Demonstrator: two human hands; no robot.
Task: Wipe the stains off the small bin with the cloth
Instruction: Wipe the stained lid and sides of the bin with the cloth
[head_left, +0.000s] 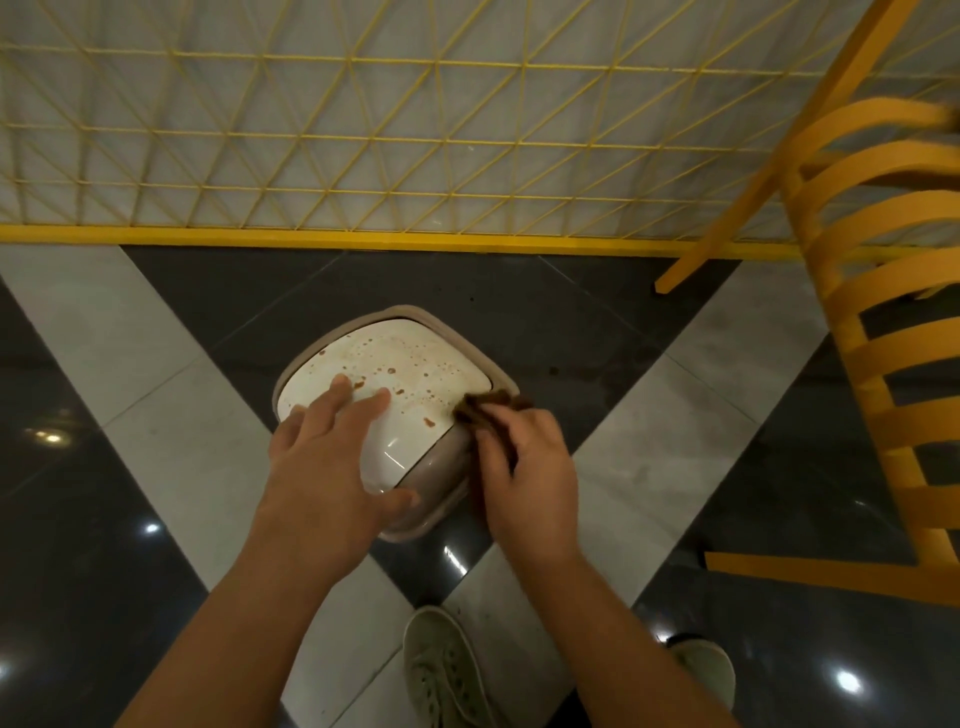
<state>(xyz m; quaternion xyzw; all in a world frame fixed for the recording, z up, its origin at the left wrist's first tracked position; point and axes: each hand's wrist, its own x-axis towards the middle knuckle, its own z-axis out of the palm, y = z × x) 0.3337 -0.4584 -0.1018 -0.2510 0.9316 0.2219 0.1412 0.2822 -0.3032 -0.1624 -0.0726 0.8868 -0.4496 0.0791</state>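
- The small bin (395, 410) sits on the floor (649, 441) at the centre of the frame, just above the person's shoes at the lower edge; it is a rounded square with a glossy white domed lid (405, 364) set in a matte taupe body.
- The lid looks like hard, smooth plastic that catches the light; judged from that, it is slippery and the whole bin light, so it would likely slide on the polished tiles unless held down.
- Brown stains (410, 374) speckle the upper and right part of the lid: fine dots, a few larger blots, a pale ring of residue; they look dried, though the view is too soft to be sure.
- The left hand (327, 452) lies flat across the lid's lower left, fingers straight and spread, thumb hooked at the near edge; a sound place to steady it.
- The right hand (524, 467) pinches the cloth (491, 410), a dark brown, soft, crumpled piece, against the lid's right edge; the hand is blurred.
- The two hands are apart, one on each side of the bin.
- A yellow wire grille (363, 130) fills the upper frame; a yellow slatted chair (872, 322) stands at the right.
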